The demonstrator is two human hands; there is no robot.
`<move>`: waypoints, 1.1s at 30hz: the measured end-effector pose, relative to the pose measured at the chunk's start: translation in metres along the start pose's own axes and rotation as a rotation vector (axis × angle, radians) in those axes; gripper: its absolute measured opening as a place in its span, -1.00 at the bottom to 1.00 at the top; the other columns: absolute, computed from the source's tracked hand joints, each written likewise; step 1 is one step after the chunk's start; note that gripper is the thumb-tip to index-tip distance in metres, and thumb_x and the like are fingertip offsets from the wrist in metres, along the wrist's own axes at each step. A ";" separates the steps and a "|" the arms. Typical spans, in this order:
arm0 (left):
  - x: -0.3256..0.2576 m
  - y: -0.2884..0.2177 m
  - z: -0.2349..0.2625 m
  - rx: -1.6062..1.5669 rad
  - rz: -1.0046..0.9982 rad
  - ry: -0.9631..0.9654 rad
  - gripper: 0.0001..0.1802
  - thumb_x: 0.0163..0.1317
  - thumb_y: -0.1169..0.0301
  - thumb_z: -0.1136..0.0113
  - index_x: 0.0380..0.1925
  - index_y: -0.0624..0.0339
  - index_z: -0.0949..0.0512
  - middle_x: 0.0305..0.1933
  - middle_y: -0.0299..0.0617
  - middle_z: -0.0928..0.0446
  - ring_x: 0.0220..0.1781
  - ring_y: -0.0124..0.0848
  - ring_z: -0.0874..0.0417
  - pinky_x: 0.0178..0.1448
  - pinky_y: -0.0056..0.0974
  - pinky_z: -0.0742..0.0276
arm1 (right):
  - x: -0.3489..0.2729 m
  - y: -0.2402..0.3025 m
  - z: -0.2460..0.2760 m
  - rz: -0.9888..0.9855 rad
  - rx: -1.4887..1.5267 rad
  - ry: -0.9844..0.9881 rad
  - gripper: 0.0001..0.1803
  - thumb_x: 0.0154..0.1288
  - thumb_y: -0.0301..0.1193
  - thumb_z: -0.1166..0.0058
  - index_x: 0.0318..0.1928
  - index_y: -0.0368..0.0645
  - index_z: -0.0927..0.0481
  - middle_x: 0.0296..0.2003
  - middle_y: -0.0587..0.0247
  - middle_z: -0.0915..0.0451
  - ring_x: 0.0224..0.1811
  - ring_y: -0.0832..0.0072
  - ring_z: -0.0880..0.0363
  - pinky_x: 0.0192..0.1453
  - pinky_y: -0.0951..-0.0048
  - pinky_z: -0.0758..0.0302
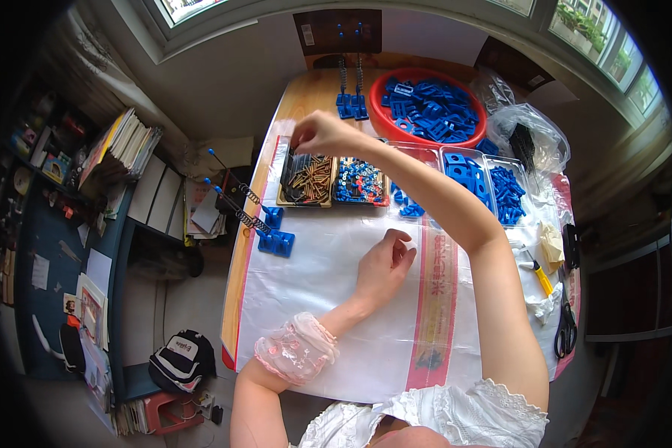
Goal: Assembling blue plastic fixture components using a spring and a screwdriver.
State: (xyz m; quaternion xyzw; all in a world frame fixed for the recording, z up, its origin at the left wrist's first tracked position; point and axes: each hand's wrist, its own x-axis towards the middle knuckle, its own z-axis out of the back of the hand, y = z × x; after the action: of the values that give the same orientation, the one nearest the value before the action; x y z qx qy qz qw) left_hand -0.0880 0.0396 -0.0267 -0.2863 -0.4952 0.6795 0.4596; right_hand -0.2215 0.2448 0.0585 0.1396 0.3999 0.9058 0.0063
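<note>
White lace at the collar and a pink ruffled cuff on the left forearm sit closest to the lens. Beyond them a clear plastic sheet covers the wooden surface. Left hand rests on the sheet, fingers loosely curled, whether they hold anything I cannot tell. Right hand reaches across over a tray of brass-coloured screws and black springs, fingers pinched together above it — what is between them is too small to make out. Just beside that tray lies another tray of small blue pieces. Farther back stands a red bowl of blue plastic parts. At the left edge lie assembled blue clips with springs; scissors lie far right.
</note>
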 end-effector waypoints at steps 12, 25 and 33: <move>0.002 -0.003 -0.004 0.031 -0.057 0.021 -0.75 0.41 0.36 -0.25 0.00 0.18 -0.49 -0.35 -0.27 -0.57 -0.34 -0.40 -0.60 -0.16 -0.24 -0.55 | 0.003 0.053 -0.083 0.194 0.102 -0.045 -0.74 0.26 -0.35 -0.33 -0.19 -0.33 -0.70 -0.27 -0.02 -0.70 -0.30 0.26 -0.71 -0.16 0.30 -0.61; 0.001 -0.001 -0.004 0.011 -0.079 -0.002 -0.78 0.36 0.41 -0.26 -0.05 0.13 -0.49 -0.40 -0.32 -0.52 -0.40 -0.41 -0.54 -0.23 -0.25 -0.51 | -0.018 0.074 -0.074 0.214 0.222 -0.203 -0.81 0.19 -0.49 -0.29 -0.39 -0.40 -0.59 -0.52 -0.06 -0.63 -0.43 0.13 -0.68 -0.27 0.21 -0.55; 0.002 -0.007 -0.003 -0.017 -0.087 0.007 -0.77 0.36 0.40 -0.25 -0.05 0.16 -0.50 -0.40 -0.31 -0.53 -0.40 -0.40 -0.56 -0.22 -0.25 -0.52 | -0.025 0.073 -0.061 0.293 0.165 -0.314 -0.85 0.34 -0.51 -0.28 -0.22 -0.37 -0.61 -0.43 0.10 -0.69 -0.35 0.47 -0.75 -0.23 0.43 -0.66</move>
State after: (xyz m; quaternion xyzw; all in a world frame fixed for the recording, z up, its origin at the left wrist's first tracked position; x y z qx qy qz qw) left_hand -0.0839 0.0431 -0.0208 -0.2709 -0.5113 0.6534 0.4880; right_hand -0.2059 0.1479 0.0662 0.3355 0.4424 0.8283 -0.0747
